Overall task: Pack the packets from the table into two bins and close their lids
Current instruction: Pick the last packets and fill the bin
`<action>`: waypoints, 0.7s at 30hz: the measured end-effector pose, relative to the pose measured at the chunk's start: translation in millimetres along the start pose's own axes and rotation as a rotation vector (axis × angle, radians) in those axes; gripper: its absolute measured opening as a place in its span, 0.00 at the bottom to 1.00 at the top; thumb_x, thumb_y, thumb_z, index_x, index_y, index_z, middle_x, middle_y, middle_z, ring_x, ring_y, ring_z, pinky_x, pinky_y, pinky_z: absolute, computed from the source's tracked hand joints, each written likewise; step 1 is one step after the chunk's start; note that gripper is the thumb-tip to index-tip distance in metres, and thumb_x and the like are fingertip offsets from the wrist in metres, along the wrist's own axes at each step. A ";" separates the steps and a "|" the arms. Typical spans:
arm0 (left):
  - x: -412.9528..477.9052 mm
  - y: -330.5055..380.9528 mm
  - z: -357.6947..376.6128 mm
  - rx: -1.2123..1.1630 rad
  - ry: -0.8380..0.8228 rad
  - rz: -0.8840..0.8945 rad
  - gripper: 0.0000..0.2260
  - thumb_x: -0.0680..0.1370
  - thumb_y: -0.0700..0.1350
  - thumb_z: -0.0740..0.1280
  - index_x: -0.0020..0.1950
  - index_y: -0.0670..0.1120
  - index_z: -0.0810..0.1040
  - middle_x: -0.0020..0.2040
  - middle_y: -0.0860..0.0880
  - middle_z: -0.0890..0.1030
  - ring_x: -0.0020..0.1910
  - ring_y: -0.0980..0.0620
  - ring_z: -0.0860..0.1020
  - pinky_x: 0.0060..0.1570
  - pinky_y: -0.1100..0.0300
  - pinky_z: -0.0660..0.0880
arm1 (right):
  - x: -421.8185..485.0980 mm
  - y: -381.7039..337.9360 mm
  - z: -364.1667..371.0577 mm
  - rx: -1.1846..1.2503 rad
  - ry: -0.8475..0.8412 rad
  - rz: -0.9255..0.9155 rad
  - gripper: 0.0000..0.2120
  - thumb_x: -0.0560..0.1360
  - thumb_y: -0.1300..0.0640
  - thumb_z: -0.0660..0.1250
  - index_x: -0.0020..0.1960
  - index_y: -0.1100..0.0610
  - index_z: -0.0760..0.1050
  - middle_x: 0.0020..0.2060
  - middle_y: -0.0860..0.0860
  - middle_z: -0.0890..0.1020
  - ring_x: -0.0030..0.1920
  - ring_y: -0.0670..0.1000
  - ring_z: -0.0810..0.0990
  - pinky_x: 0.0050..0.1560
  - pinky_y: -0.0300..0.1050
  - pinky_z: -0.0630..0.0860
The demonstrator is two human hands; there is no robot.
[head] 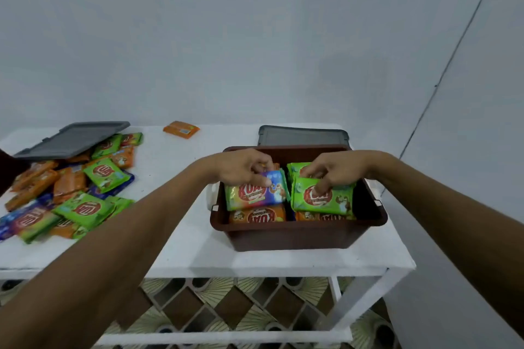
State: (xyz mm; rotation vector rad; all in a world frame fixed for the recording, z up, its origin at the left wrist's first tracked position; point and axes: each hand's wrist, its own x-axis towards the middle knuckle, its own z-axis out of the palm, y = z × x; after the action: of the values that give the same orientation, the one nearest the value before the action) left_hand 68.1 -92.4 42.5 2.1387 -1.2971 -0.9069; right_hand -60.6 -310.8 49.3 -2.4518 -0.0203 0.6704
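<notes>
A brown bin [295, 235] stands on the white table [181, 252], right of centre, with packets stacked inside. My left hand [243, 168] grips the top edge of a rainbow-coloured packet [255, 194] in the bin's left half. My right hand [337, 171] pinches the top of a green packet [323, 198] in the right half. Orange packets [258, 215] lie under both. A pile of green, orange and blue packets [71, 190] covers the table's left side. One grey lid [303, 136] lies behind the bin.
A second grey lid [71, 140] rests tilted on the pile at the far left. A single orange packet [181, 129] lies at the table's back edge. The wall is close behind. Patterned floor tiles show under the table.
</notes>
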 end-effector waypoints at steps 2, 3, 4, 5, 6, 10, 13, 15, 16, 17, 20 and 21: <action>2.2 -3.3 11.6 0.121 -0.051 0.001 0.06 0.78 0.46 0.69 0.52 0.46 0.77 0.52 0.48 0.83 0.48 0.52 0.82 0.43 0.60 0.79 | -0.2 1.0 10.0 -0.127 -0.018 0.023 0.12 0.76 0.57 0.69 0.59 0.48 0.79 0.47 0.41 0.84 0.46 0.42 0.81 0.50 0.38 0.75; 2.6 -3.8 15.7 0.204 -0.056 0.016 0.06 0.78 0.47 0.69 0.53 0.46 0.78 0.53 0.48 0.82 0.50 0.50 0.81 0.46 0.58 0.79 | -0.1 2.5 14.4 -0.196 -0.006 0.044 0.15 0.77 0.55 0.67 0.63 0.49 0.77 0.52 0.42 0.82 0.51 0.43 0.80 0.55 0.40 0.74; 2.9 -4.2 19.0 0.288 -0.056 0.034 0.08 0.78 0.47 0.68 0.55 0.46 0.79 0.53 0.49 0.82 0.51 0.50 0.81 0.49 0.57 0.79 | 0.3 5.4 18.3 -0.270 0.014 0.052 0.17 0.78 0.53 0.66 0.66 0.50 0.75 0.57 0.45 0.81 0.55 0.46 0.79 0.60 0.43 0.74; 2.8 -3.9 21.8 0.357 -0.062 0.044 0.10 0.78 0.48 0.68 0.57 0.46 0.80 0.54 0.50 0.81 0.52 0.51 0.80 0.51 0.56 0.78 | -0.3 8.7 22.4 -0.332 0.028 0.044 0.18 0.79 0.51 0.64 0.68 0.50 0.74 0.60 0.47 0.80 0.58 0.48 0.78 0.63 0.47 0.73; 2.1 -3.8 23.8 0.399 -0.072 0.043 0.11 0.79 0.49 0.67 0.59 0.46 0.80 0.56 0.50 0.82 0.54 0.53 0.79 0.53 0.57 0.78 | -1.1 13.0 26.2 -0.372 0.028 0.026 0.18 0.79 0.50 0.63 0.69 0.50 0.73 0.62 0.48 0.79 0.59 0.49 0.77 0.64 0.49 0.72; -2.7 -1.5 26.8 0.413 -0.144 0.002 0.14 0.80 0.48 0.65 0.64 0.47 0.79 0.60 0.51 0.81 0.56 0.56 0.79 0.56 0.59 0.77 | -12.8 17.1 33.6 -0.316 -0.058 0.012 0.19 0.80 0.50 0.61 0.71 0.46 0.71 0.65 0.44 0.77 0.61 0.47 0.75 0.66 0.47 0.70; -1.6 2.2 22.1 0.430 -0.199 -0.031 0.14 0.82 0.48 0.61 0.66 0.49 0.76 0.62 0.52 0.79 0.56 0.55 0.77 0.52 0.64 0.75 | -14.8 15.4 30.6 -0.282 -0.109 0.032 0.19 0.81 0.53 0.60 0.71 0.46 0.70 0.65 0.44 0.77 0.61 0.46 0.75 0.66 0.45 0.70; 1.0 -0.6 19.8 0.395 -0.178 -0.038 0.14 0.82 0.47 0.61 0.66 0.49 0.76 0.61 0.52 0.79 0.56 0.55 0.78 0.51 0.65 0.75 | -14.0 15.0 29.4 -0.248 -0.082 0.031 0.17 0.81 0.54 0.59 0.70 0.49 0.72 0.63 0.44 0.78 0.60 0.44 0.76 0.65 0.43 0.71; 2.5 -3.5 19.3 0.376 -0.116 -0.012 0.13 0.81 0.47 0.62 0.64 0.49 0.77 0.59 0.52 0.80 0.54 0.55 0.79 0.50 0.63 0.76 | -13.8 15.1 29.5 -0.241 -0.026 0.013 0.16 0.81 0.55 0.60 0.69 0.50 0.73 0.60 0.43 0.79 0.58 0.44 0.77 0.63 0.41 0.72; 3.2 -6.6 18.6 0.362 -0.021 0.028 0.11 0.80 0.46 0.64 0.61 0.49 0.79 0.56 0.52 0.81 0.52 0.56 0.80 0.49 0.61 0.78 | -13.3 15.2 29.2 -0.234 0.059 -0.015 0.15 0.81 0.55 0.61 0.67 0.51 0.75 0.55 0.42 0.80 0.54 0.43 0.78 0.59 0.39 0.74; 7.0 -12.7 12.5 0.436 0.269 0.105 0.06 0.76 0.47 0.70 0.52 0.49 0.78 0.46 0.54 0.80 0.45 0.55 0.79 0.46 0.57 0.79 | -8.7 18.0 22.3 -0.253 0.344 -0.089 0.11 0.77 0.56 0.67 0.59 0.51 0.79 0.43 0.43 0.83 0.44 0.41 0.81 0.49 0.40 0.77; 8.9 -12.7 9.6 0.481 0.306 0.107 0.07 0.75 0.48 0.72 0.50 0.50 0.77 0.45 0.55 0.78 0.44 0.55 0.78 0.44 0.56 0.78 | -5.6 19.1 18.3 -0.300 0.397 -0.087 0.09 0.76 0.54 0.68 0.56 0.49 0.79 0.40 0.42 0.83 0.41 0.41 0.80 0.48 0.43 0.78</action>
State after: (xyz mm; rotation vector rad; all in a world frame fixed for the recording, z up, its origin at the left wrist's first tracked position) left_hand 71.4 -95.4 24.8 2.4079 -1.5601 -0.2170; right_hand -76.6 -317.5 28.6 -2.8127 -0.0760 0.1407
